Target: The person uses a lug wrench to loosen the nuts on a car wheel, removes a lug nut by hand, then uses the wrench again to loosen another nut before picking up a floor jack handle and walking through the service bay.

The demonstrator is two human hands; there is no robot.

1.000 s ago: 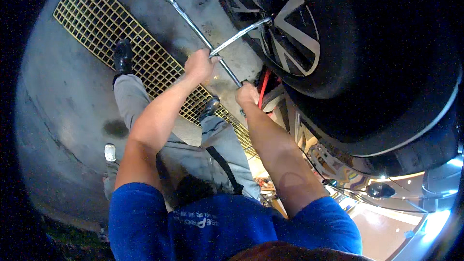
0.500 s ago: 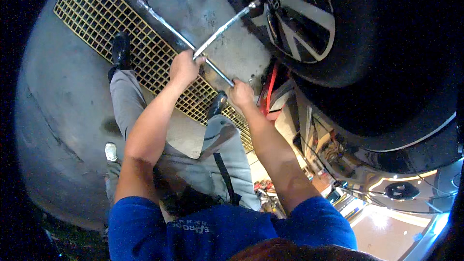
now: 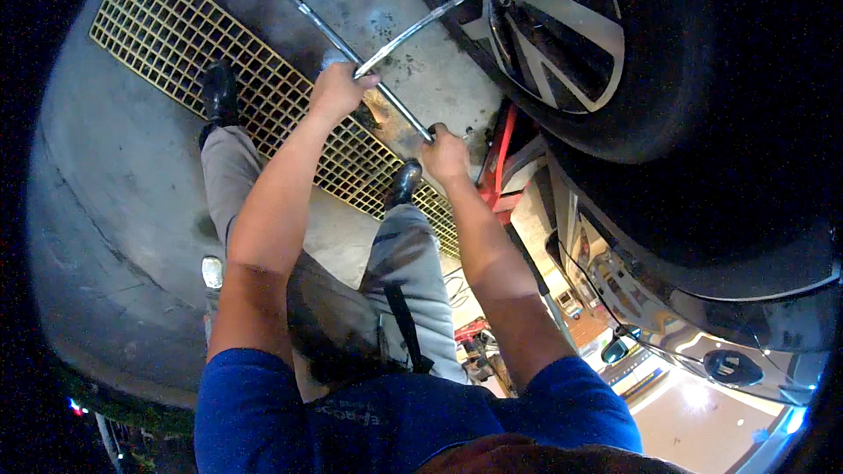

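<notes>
A silver cross-shaped lug wrench point(image 3: 386, 39) reaches from my hands up to a car wheel point(image 3: 562, 26) at the top right, one arm seated at the wheel's hub. My left hand point(image 3: 338, 88) is closed around the wrench near its crossing. My right hand point(image 3: 445, 154) grips the lower end of the long bar. The wheel has silver spokes and a thick black tyre point(image 3: 667, 123). The far end of the long bar points up and left over the concrete floor point(image 3: 97, 184).
A yellow metal floor grate point(image 3: 176, 35) runs diagonally under my black shoes point(image 3: 219, 92). A red jack point(image 3: 496, 162) stands just right of my right hand, below the tyre. The dark car body point(image 3: 720, 237) fills the right side. A small white object point(image 3: 212, 270) lies by my left leg.
The wrench has turned: the arm to the wheel now slopes more steeply. Both hands kept their hold on it, and the wheel has drifted up and right in the view.
</notes>
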